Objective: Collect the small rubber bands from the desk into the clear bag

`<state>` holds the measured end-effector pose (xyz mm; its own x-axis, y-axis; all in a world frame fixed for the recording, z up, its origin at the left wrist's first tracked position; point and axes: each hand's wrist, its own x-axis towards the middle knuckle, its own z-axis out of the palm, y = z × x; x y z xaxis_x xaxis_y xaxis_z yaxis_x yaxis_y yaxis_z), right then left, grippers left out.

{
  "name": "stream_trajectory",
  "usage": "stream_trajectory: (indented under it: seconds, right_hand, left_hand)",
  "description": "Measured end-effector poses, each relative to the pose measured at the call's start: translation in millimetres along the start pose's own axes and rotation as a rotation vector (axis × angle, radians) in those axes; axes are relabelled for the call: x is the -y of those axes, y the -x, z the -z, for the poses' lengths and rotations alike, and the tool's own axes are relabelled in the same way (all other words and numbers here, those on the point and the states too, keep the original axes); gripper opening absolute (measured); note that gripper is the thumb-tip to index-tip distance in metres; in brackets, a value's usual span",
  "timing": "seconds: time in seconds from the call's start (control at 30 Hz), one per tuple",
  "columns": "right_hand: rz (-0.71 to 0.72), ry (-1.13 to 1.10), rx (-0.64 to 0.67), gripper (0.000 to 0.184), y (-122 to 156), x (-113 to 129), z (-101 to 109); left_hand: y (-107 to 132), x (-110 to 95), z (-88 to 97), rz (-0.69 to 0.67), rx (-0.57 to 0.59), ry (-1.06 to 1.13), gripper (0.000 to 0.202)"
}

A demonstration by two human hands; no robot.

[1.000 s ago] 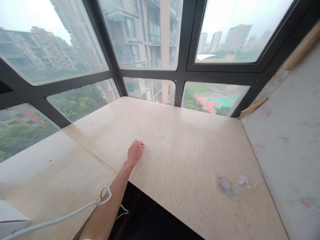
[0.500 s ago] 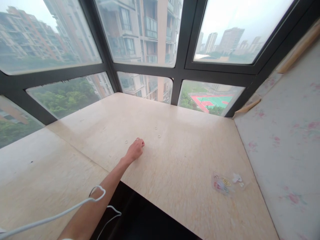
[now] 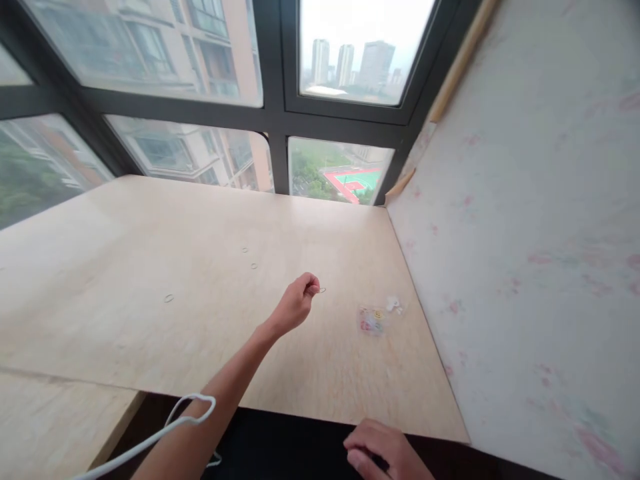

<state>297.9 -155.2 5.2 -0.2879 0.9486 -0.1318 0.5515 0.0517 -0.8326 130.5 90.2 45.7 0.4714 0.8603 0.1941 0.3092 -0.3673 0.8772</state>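
Observation:
My left hand (image 3: pixel 299 300) reaches over the middle of the pale tabletop, its fingers closed in a pinch. From the fingertips a small thin ring (image 3: pixel 323 290) sticks out to the right. Three similar rings lie flat on the surface to the left: one ring (image 3: pixel 245 250) toward the window, a second ring (image 3: pixel 254 266) just nearer, and a third ring (image 3: pixel 169 298) farther left. At the near edge, my right hand (image 3: pixel 383 450) is loosely curved, with thumb and fingers apart and nothing visible in it.
A clear plastic box (image 3: pixel 371 321) with small coloured pieces sits to the right on the tabletop (image 3: pixel 300 373), beside a small white piece (image 3: pixel 393 304). Windows border the far side, a flowered wall (image 3: pixel 500 267) the right. A white cable (image 3: pixel 150 437) passes over my left forearm.
The view has turned right. My left hand has moved rightward toward the plastic box, and a ring now shows in its fingertips. My right hand has come into view at the near edge.

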Motion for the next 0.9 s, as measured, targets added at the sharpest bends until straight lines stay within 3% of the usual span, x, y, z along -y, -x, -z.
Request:
stream_trajectory:
  seconds: [0.07,0.17,0.33,0.43,0.63,0.77,0.9]
  right_hand:
    - [-0.048,-0.052,-0.132,0.025,-2,8,22]
    - [-0.11,-0.046,-0.323,0.03,-8,-1,40]
    - [-0.116,-0.048,-0.559,0.031,-18,-33,39]
    - [-0.116,-0.061,-0.603,0.032,-20,-37,37]
    - [-0.096,-0.025,-0.639,0.031,-19,-33,36]
    - [-0.1,-0.018,-0.639,0.029,-19,-34,35]
    - [-0.106,-0.012,-0.638,0.031,-20,-34,35]
  left_hand:
    - [-5,-9,-28.8,-0.075,0.073,-0.029,0.012]
    - [-10,-19,-66.6,-0.192,0.188,-0.121,0.016]
    - [-14,-22,-107.5,-0.289,0.281,-0.266,0.019]
    - [-15,-21,-120.2,-0.308,0.291,-0.281,0.021]
    - [-11,-19,-118.8,-0.295,0.242,-0.189,0.019]
    - [1,-15,-101.0,-0.293,0.151,-0.191,0.018]
    - [21,-15,-79.5,-0.306,0.139,-0.154,0.022]
